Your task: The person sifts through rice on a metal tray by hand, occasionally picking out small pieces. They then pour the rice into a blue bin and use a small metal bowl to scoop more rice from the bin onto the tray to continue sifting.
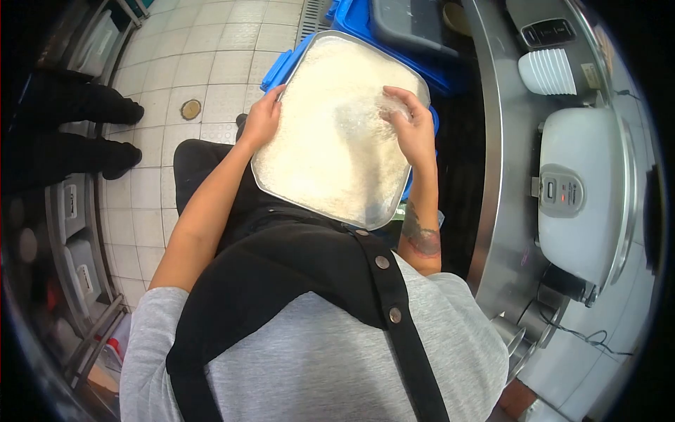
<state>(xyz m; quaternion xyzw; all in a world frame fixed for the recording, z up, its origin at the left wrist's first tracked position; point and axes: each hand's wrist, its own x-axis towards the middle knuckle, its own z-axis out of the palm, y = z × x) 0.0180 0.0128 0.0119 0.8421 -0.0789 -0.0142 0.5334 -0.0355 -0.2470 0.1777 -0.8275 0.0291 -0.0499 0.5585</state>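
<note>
A square metal tray (264, 184) lies over my lap, full of off-white, powdery crumbs (330, 162). My left hand (263, 118) grips the tray's left rim, thumb on the inside. Over the right part of the crumbs, the fingers of my right hand (411, 123) are curled around a clear, see-through plastic piece (362, 118). Its exact kind is hard to make out; it touches or hovers just above the crumbs. Blue plastic (279, 70) shows beneath and behind the tray.
On the right runs a steel counter (485, 141) with a rice cooker (583, 193), stacked white bowls (547, 72) and a scale (548, 32). A grey lidded bin (408, 24) stands ahead. Another person's dark-clad legs (77, 130) are at the left, by shelving (81, 274).
</note>
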